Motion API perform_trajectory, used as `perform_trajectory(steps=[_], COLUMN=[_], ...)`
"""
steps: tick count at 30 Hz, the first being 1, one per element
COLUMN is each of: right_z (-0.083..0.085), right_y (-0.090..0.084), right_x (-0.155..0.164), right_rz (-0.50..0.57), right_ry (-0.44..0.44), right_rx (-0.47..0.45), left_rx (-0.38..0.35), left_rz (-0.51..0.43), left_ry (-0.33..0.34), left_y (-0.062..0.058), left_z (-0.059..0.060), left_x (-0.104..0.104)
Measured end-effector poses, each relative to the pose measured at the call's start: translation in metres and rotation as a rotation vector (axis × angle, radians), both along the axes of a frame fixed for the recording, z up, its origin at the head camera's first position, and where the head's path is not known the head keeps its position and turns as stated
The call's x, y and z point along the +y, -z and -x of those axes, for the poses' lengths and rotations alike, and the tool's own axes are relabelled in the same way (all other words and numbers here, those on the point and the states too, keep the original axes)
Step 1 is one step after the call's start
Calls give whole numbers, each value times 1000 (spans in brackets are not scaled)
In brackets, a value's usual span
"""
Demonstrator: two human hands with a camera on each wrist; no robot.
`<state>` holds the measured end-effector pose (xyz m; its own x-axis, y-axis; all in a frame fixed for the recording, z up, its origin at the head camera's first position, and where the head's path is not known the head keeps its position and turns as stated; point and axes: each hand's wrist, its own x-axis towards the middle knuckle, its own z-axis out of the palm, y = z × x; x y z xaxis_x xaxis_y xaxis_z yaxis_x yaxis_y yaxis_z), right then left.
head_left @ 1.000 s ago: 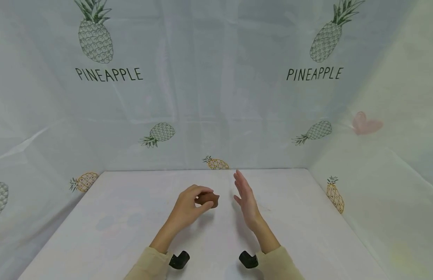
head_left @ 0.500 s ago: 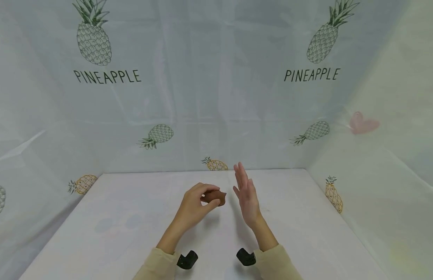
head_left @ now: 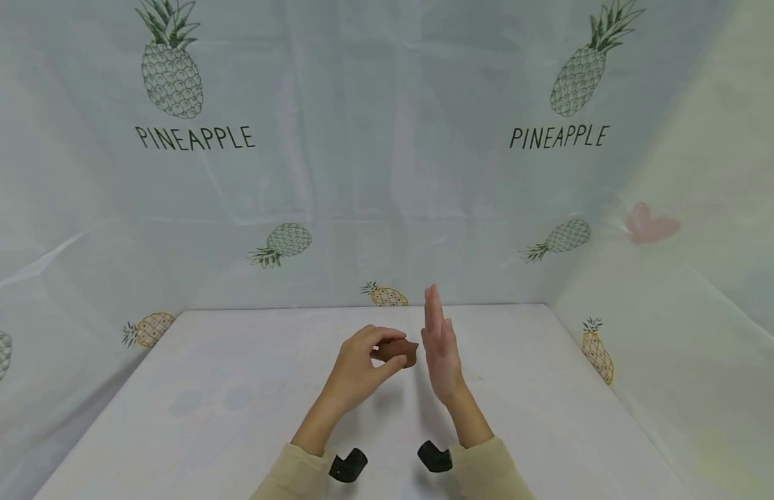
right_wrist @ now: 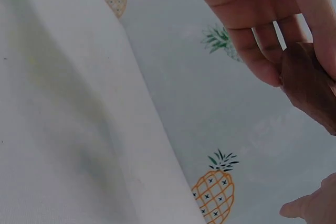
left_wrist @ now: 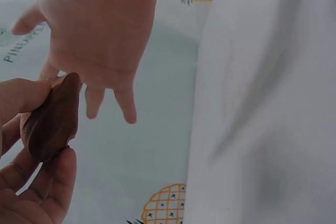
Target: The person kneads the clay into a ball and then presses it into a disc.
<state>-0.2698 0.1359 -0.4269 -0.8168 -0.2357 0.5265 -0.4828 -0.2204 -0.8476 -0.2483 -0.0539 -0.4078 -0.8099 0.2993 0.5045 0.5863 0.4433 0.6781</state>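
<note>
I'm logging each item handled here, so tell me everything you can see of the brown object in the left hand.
The brown object is small, dark reddish-brown and smooth, oblong with a tapered end, and looks like wood or clay. The left hand pinches it between thumb and fingertips, above the white table. The right hand stands open beside it, palm toward it, apparently not touching.

The word "PINEAPPLE" appears twice in thin dark capitals on the pale, translucent pineapple-print backdrop sheet (head_left: 387,173), once beneath the outlined pineapple drawing at upper left (head_left: 171,62) and once beneath the tilted pineapple drawing at upper right (head_left: 586,66). In the left wrist view, a blurred fragment of the same lettering shows on the sheet. No other writing is legible.
</note>
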Motion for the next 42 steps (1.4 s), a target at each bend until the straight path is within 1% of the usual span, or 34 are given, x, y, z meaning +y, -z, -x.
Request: perform_trajectory(steps=[4,8,11,16,23,29,36,42], right_z=[1,2,3,5,5,5,5,2], right_y=[-2,-5,-7,-11,-14,-12,-13,-15], right_x=[1,0,-1,-3,-4,-5,-5,-8], right_rz=[-7,-7,2,29,49,40,44,63], right_ry=[12,18,23,44,69,88,80,75], right_rx=[-2,-5,3,14,-1,0,-5,-11], left_rx=[5,-5,-6,-3,-16,-22,-18,-23], left_rz=[-12,-29,-45,-60,-82,-75,-75,-67], left_ry=[12,5,1,24,33,38,42,71], left_y=[-2,-3,-4,-6,-6,-6,-6,-4], left_z=[1,2,2,2,1,-1,-2,-3], left_x=[4,5,6,10,15,17,17,20])
